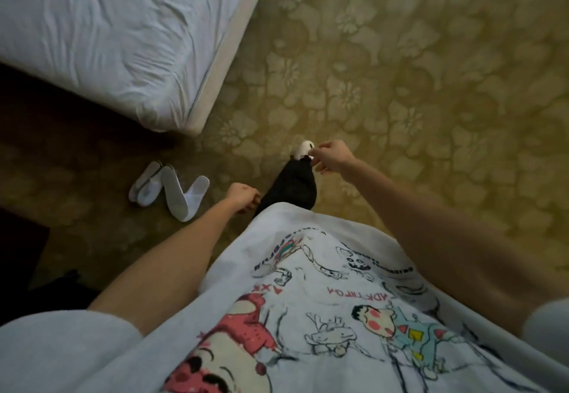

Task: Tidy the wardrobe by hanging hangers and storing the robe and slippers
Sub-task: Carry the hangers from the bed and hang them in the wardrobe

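White slippers (167, 192) lie in a loose heap on the patterned carpet, just off the bed's corner and left of my legs. My left hand (243, 197) hangs beside my dark trouser leg, a short way right of the slippers, with its fingers curled in and nothing in it. My right hand (331, 157) swings out in front over my white-shoed foot (303, 150), fingers loosely bent and apart, holding nothing. No robe, hanger or wardrobe is in view.
A bed (107, 38) with a wrinkled white sheet fills the upper left, its corner near the slippers. Dark furniture (18, 257) stands at the left edge. Yellow floral carpet (431, 84) spreads to the right and ahead.
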The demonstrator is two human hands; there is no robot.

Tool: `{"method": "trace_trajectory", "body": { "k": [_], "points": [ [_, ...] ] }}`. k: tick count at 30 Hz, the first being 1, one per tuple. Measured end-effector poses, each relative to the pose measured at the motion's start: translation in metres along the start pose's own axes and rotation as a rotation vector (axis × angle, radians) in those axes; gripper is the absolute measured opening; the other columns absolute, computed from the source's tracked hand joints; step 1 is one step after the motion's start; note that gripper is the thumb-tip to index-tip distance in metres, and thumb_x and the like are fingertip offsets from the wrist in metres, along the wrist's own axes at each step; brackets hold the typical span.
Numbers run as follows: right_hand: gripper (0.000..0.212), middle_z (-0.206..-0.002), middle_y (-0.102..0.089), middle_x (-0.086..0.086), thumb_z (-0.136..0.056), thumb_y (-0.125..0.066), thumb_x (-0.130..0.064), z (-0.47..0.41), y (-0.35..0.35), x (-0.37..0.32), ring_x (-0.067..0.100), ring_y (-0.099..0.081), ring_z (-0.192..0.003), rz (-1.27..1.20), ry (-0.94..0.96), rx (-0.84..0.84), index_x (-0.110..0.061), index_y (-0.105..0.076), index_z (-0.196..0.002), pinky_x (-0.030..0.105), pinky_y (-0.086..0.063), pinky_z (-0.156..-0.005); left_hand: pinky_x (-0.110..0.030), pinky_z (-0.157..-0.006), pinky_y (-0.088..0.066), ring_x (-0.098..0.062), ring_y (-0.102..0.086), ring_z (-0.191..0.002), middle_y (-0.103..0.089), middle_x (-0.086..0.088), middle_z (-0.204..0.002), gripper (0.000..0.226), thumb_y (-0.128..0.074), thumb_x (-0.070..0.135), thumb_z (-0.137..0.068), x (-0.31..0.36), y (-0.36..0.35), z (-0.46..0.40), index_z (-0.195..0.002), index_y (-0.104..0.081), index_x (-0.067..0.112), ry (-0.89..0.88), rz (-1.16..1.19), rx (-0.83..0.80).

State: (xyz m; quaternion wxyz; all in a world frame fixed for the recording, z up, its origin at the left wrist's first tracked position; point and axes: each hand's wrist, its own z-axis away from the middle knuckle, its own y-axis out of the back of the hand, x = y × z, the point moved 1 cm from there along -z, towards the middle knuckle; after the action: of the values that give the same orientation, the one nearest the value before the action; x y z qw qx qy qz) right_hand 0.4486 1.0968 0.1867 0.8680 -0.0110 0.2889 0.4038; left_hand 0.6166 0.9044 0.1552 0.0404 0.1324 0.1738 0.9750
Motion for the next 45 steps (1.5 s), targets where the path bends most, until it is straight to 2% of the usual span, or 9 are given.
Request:
{"method": "trace_trajectory", "body": {
  "k": [3,6,10,17,21,26,32,40,45],
  "points": [
    [0.025,-0.087,-0.073,0.012,-0.096,-0.061,-0.020,-0.039,0.046,-0.048,0.016,-0.063,-0.062,0.112,-0.036,0.020,0.002,-0.070,-0.105,0.030,-0.055,-0.060,-0.023,-0.049,-0.036,-0.016,-0.053,-0.055,-0.066,-0.004,-0.074,0.022,-0.058,0.015,-0.098,0.064,0.026,-0.021,-0.078,-0.065,0.009,0.032,0.056,0.016],
    [0.025,-0.090,-0.072,0.012,-0.097,-0.060,-0.020,-0.069,0.099,-0.090,0.017,-0.064,-0.064,0.169,-0.080,0.047,0.001,-0.070,-0.106,0.028,-0.056,-0.057,-0.023,-0.048,-0.038,-0.016,-0.054,-0.055,-0.066,-0.005,-0.075,0.018,-0.057,0.015,-0.098,0.141,0.048,-0.039,-0.085,-0.067,0.007,0.004,0.079,0.014],
    [0.023,-0.087,-0.069,0.010,-0.098,-0.058,-0.018,-0.102,0.182,-0.128,0.019,-0.060,-0.064,0.112,-0.117,0.133,-0.001,-0.069,-0.110,0.031,-0.055,-0.063,-0.022,-0.045,-0.038,-0.013,-0.053,-0.053,-0.065,-0.004,-0.075,0.014,-0.057,0.014,-0.098,0.256,0.059,-0.061,-0.089,-0.067,0.009,-0.084,0.063,-0.030],
    [0.025,-0.085,-0.064,0.014,-0.098,-0.057,-0.014,-0.166,0.319,-0.161,0.019,-0.056,-0.059,0.003,-0.244,0.251,0.005,-0.066,-0.111,0.029,-0.048,-0.054,-0.022,-0.053,-0.046,-0.013,-0.058,-0.061,-0.067,-0.004,-0.082,0.014,-0.057,0.015,-0.100,0.456,0.063,-0.110,-0.103,-0.069,0.007,-0.227,-0.004,-0.143],
    [0.026,-0.080,-0.063,0.014,-0.098,-0.054,-0.011,-0.216,0.384,-0.195,0.020,-0.054,-0.056,-0.017,-0.271,0.253,0.007,-0.067,-0.111,0.027,-0.044,-0.048,-0.022,-0.052,-0.046,-0.013,-0.058,-0.060,-0.068,-0.004,-0.081,0.015,-0.057,0.015,-0.100,0.557,0.076,-0.142,-0.103,-0.068,0.006,-0.248,-0.011,-0.116],
    [0.023,-0.084,-0.068,0.012,-0.099,-0.055,-0.015,-0.279,0.441,-0.295,0.021,-0.059,-0.062,0.071,-0.215,0.211,0.001,-0.068,-0.110,0.030,-0.049,-0.055,-0.023,-0.051,-0.045,-0.014,-0.059,-0.060,-0.069,-0.007,-0.083,0.015,-0.058,0.015,-0.099,0.650,0.120,-0.173,-0.099,-0.069,0.005,-0.193,0.038,-0.035],
    [0.025,-0.086,-0.070,0.006,-0.098,-0.060,-0.023,-0.366,0.436,-0.456,0.015,-0.063,-0.066,0.245,-0.009,0.045,-0.003,-0.070,-0.110,0.024,-0.051,-0.056,-0.024,-0.061,-0.048,-0.015,-0.061,-0.070,-0.070,-0.009,-0.091,0.016,-0.057,0.016,-0.099,0.691,0.187,-0.206,-0.101,-0.069,0.006,-0.116,0.236,0.118],
    [0.019,-0.082,-0.071,0.006,-0.096,-0.057,-0.018,-0.471,0.342,-0.659,0.015,-0.064,-0.063,0.629,0.258,-0.232,-0.008,-0.072,-0.102,0.024,-0.055,-0.057,-0.023,-0.053,-0.047,-0.018,-0.060,-0.062,-0.071,-0.012,-0.085,0.016,-0.060,0.014,-0.095,0.689,0.272,-0.275,-0.098,-0.071,0.001,0.096,0.684,0.256],
    [0.017,-0.079,-0.073,0.009,-0.093,-0.060,-0.016,-0.525,0.301,-0.759,0.012,-0.062,-0.053,0.881,0.313,-0.319,-0.005,-0.072,-0.092,0.021,-0.053,-0.049,-0.024,-0.058,-0.051,-0.017,-0.063,-0.062,-0.072,-0.010,-0.081,0.016,-0.064,0.015,-0.094,0.709,0.332,-0.312,-0.092,-0.072,0.002,0.190,0.918,0.308]
  ]
}}
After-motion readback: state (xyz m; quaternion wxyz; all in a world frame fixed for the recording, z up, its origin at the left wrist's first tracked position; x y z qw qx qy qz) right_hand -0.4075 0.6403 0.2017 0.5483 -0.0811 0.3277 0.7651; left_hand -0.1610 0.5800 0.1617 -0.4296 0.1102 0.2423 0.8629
